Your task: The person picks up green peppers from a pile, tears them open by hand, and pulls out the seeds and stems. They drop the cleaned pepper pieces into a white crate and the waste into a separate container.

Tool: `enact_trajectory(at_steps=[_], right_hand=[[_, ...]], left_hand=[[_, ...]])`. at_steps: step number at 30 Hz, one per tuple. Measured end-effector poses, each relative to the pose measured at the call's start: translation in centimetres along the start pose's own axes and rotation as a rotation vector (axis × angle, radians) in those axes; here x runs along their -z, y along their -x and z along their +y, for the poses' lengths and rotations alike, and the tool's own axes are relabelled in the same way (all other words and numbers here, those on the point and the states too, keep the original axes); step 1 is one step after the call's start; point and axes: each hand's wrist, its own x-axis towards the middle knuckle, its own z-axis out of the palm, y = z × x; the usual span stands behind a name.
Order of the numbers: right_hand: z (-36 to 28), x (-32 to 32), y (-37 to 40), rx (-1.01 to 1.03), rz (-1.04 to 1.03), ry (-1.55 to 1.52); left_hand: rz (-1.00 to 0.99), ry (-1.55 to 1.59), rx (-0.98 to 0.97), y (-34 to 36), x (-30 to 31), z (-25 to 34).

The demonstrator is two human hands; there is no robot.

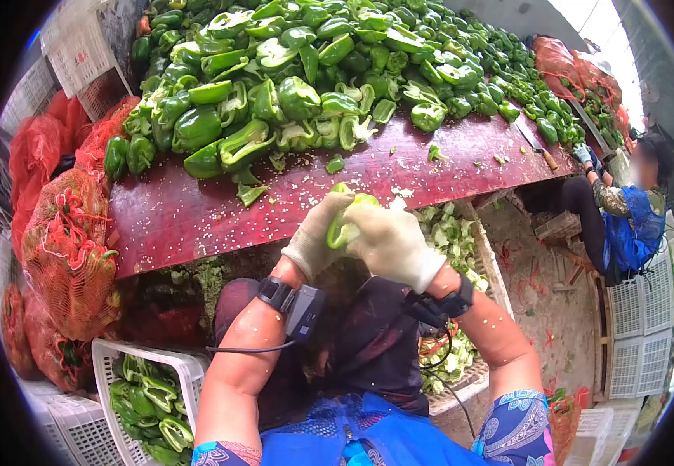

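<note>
In front of my knees, both gloved hands meet around a cut green bell pepper (338,227). My left hand (315,234) is closed on it from the left side. My right hand (396,245) presses against it from the right with curled fingers; whether a small tool is inside them is hidden. Pale seeds and a whitish scrap show by the right fingertips. Just beyond lies the dark red tabletop (290,206), strewn with seeds and bits. A large heap of green bell peppers (298,99), many cut open, covers its far part.
A white crate (104,365) of cut peppers stands at lower left, beside red mesh sacks (69,248). Pepper cores (449,233) fill a container below the table edge at right. A knife (535,140) lies on the table near a seated co-worker (634,206).
</note>
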Motion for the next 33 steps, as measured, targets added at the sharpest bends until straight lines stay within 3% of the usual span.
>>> enact_trajectory(at_steps=[2,3,5,7,9,11,12,13,15,16,17,19,20,21,23,24,25,27,28,29,30,32,33], right_hand=[[-0.4,-1.6,-0.8,0.025,0.141,0.286],[-0.4,-2.0,-1.1,0.039,0.210,0.432],[-0.2,-1.6,-1.4,0.069,0.354,0.376],[0.3,-0.3,-1.2,0.059,0.496,0.243],[1.6,2.6,-0.1,0.100,0.630,0.368],[3.1,5.4,2.3,-0.249,0.359,0.535],[4.1,5.7,3.6,-0.402,0.273,0.757],[5.2,5.9,4.9,-0.540,0.181,0.859],[6.6,5.3,6.4,-0.658,0.278,0.736],[5.5,4.5,5.8,-0.689,0.179,0.766],[4.3,2.8,5.6,-0.369,0.121,0.766],[2.7,0.7,4.5,-0.126,0.231,0.603],[0.7,2.5,4.9,-0.330,0.069,0.567],[3.0,2.1,5.2,-0.355,0.136,0.383],[4.2,1.2,5.4,-0.455,0.307,0.414],[2.4,1.2,4.5,-0.364,0.358,0.414],[1.3,0.3,3.1,0.042,0.375,0.350],[-3.1,0.8,2.5,-0.049,0.120,0.162],[-1.5,0.6,1.8,0.071,0.099,-0.021],[-0.7,0.9,1.8,-0.007,0.028,-0.221],[-0.7,1.9,1.4,-0.047,-0.070,-0.060],[0.1,2.3,0.0,-0.128,-0.218,0.165],[1.0,1.6,-0.9,-0.047,-0.149,0.175]], left_hand=[[-0.012,0.035,-0.019,-1.3,1.5,-1.6],[-0.081,-0.231,-0.189,-0.9,1.4,-1.8],[-0.074,-0.767,-0.588,-0.2,1.0,-2.3],[-0.172,0.102,0.019,-1.0,0.5,-0.1],[-0.044,-0.638,-0.580,-1.2,1.4,-2.1],[0.035,-0.103,-0.047,0.4,-1.0,1.0],[0.069,-0.064,-0.041,0.5,-1.0,1.6],[0.160,-0.204,-0.234,0.2,-0.9,1.1],[0.341,-0.469,-0.633,-1.0,-0.7,-0.8],[0.225,-0.984,-0.804,-1.0,-0.9,-2.3],[0.160,-1.421,-1.073,-1.0,-1.1,-3.8],[-0.219,-1.664,-1.487,1.9,-4.7,-3.8],[-0.022,-1.612,-1.369,1.9,-3.9,-4.1],[0.099,-1.510,-1.351,0.8,-2.5,-3.5],[0.404,-1.264,-1.398,0.6,-2.4,-1.7],[0.436,-1.242,-1.435,0.3,-2.3,-1.9],[0.208,-1.341,-1.383,1.0,-2.2,-2.4],[0.266,-1.311,-1.364,3.3,-2.3,-3.4],[0.307,-1.439,-1.358,5.4,-2.4,-1.4],[0.370,-1.501,-1.436,7.5,-2.3,0.5],[0.460,-1.675,-1.413,11.0,-2.1,2.7],[0.730,-1.684,-1.388,17.8,0.6,5.3],[0.900,-1.728,-1.284,22.0,1.7,6.4]])
